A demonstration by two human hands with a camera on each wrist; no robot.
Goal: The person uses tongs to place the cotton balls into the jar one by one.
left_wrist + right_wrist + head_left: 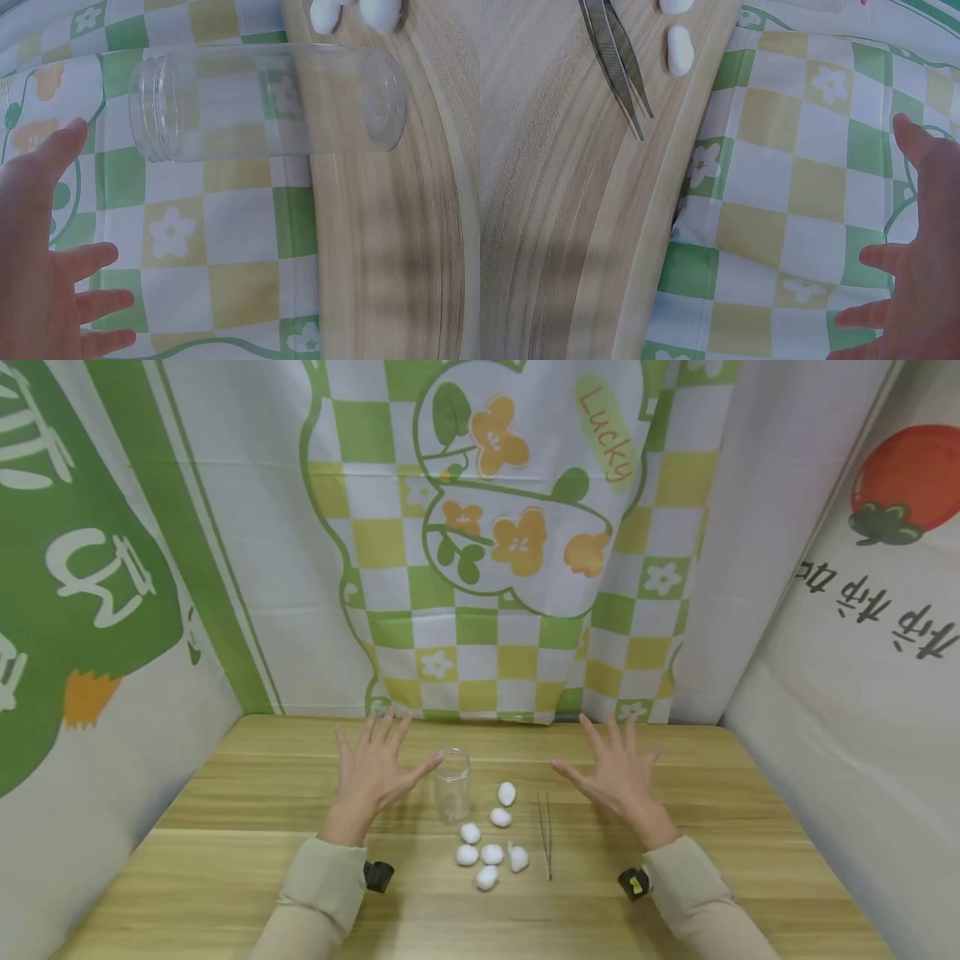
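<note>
Both hands open above the table.
Your left hand [372, 770] and right hand [617, 772] hover, fingers spread, flanking the clear jar [452, 784], cotton balls [491, 853] and tweezers [545, 833].

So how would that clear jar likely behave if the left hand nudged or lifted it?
The clear jar stands upright, tall and narrow, so a sideways nudge from the left hand might tip it. It looks empty and thin-walled, so probably light. Its round, smooth body would likely roll towards the cotton balls and may feel slippery.
</note>
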